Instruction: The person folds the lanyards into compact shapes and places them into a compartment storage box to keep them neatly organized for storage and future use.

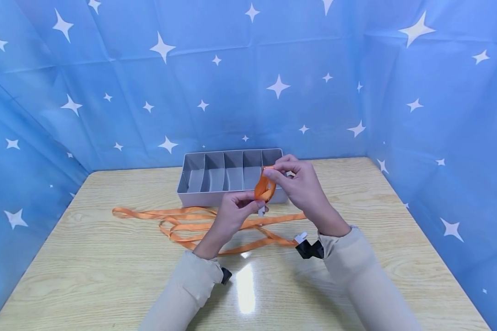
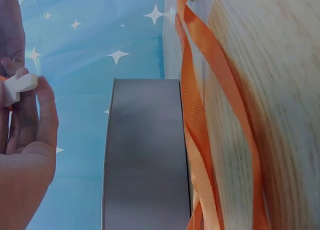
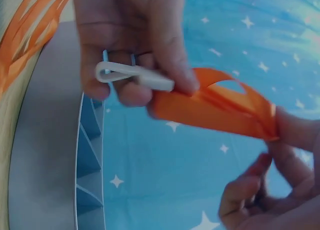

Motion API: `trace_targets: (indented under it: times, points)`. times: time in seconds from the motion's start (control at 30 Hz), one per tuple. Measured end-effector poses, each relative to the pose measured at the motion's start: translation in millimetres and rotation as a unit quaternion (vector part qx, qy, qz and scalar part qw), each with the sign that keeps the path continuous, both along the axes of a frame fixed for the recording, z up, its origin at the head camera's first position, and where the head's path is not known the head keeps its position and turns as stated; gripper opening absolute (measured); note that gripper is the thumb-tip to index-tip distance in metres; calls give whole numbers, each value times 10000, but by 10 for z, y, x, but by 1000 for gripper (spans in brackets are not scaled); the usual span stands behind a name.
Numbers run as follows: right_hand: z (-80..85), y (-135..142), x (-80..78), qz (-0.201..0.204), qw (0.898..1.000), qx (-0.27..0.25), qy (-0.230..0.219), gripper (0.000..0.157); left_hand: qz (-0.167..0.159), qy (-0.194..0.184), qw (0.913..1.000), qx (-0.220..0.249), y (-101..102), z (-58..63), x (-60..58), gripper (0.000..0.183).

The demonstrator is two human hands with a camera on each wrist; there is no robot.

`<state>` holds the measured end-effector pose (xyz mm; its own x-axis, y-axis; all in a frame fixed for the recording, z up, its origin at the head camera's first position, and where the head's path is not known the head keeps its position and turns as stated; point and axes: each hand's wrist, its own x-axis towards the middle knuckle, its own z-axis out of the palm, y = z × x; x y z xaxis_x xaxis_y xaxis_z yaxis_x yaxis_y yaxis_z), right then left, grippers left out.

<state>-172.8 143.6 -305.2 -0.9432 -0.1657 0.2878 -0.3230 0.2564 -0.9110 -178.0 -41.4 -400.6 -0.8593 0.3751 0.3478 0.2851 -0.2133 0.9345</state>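
Observation:
Above the front of a grey divided box, both hands hold a folded orange lanyard [image 1: 265,187] between them. My left hand [image 1: 236,211] pinches its lower end, where a white plastic hook [image 3: 135,76] sticks out past the fingers. The upper end of the folded strap is pinched between thumb and fingers of my right hand [image 1: 296,181]. Seen from the right wrist, the strap is doubled into a short, flat loop stretched from one hand to the other. In the left wrist view the white clip [image 2: 20,87] shows at the fingertips.
The grey box [image 1: 232,197], split into several compartments, stands at the back of the wooden table [image 1: 87,266]. More orange lanyard straps [image 1: 182,226] lie spread in front of it, under the hands. A white clip [image 1: 301,237] lies near the right wrist. Blue star-patterned cloth [image 1: 232,82] hangs behind.

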Motion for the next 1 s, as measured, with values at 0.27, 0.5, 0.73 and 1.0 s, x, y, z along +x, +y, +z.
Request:
trace_targets:
  times: [0.27, 0.5, 0.73, 1.0]
  points:
    - [16, 79, 32, 436, 9861, -972, -1277, 29, -81, 32, 10000, -26, 3, -33, 4, 25]
    - [-15, 118, 47, 790, 9640, -1779, -1814, 26, 103, -107, 9999, 33, 21, -33, 24, 23]
    - [-50, 146, 68, 1449, 9480, -2176, -1817, 38, 515, -227, 9984, -9, 16, -17, 58, 25]
    - [-116, 165, 84, 1987, 9388, -2332, -1574, 56, 647, -276, 9975, -38, 27, 1, 63, 26]
